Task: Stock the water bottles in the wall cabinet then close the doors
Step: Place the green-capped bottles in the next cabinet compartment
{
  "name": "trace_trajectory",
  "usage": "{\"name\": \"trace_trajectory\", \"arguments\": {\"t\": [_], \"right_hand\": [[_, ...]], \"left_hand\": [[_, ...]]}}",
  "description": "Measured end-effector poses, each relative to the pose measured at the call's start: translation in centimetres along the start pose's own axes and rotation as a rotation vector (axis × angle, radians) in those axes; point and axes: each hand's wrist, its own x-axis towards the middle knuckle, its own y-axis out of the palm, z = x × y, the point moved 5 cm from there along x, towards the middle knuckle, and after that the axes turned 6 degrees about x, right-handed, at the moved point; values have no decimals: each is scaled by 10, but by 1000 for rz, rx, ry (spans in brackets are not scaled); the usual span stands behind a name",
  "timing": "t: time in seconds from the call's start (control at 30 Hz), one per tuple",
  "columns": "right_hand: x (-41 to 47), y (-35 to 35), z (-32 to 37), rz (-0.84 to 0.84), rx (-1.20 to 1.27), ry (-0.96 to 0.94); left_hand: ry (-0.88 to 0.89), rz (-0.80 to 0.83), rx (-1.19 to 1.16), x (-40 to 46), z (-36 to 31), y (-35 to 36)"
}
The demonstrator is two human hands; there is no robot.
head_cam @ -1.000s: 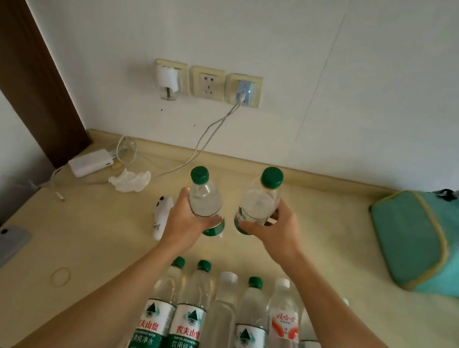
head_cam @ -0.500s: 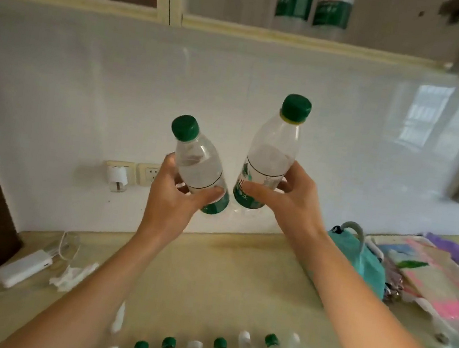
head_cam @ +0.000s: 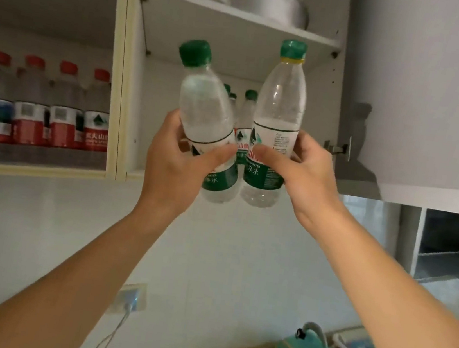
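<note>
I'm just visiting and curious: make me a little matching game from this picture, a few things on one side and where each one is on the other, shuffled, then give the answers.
Things:
1. tilted green-capped bottle
2. upright green-capped bottle
3. red-capped bottles
4. pale bowl

Places:
A. on the upper shelf of the open compartment
B. held in the left hand
C. lined up in the left compartment
D. held in the right hand

Pairs: 1-B, 2-D, 3-C, 4-A
</note>
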Motion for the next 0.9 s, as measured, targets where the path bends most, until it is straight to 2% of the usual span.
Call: {"name": "trace_trajectory", "arguments": {"t": [0.13,0.4,0.67,0.77,0.9], "right_hand": [[50,-17,-3,-18,-47,-3],[115,-45,-53,30,-113,111],[136,-51,-95,84,-115,166],[136,-58,-108,64,-88,190],[140,-60,-115,133,-180,232]], "left_hand": [[11,-15,94,44,-2,24],[-162,-3,177,91,45,63],[-270,98,265,110,74,86],[-272,154,327,116,81,86],[-231,248,444,118,90,79]]}}
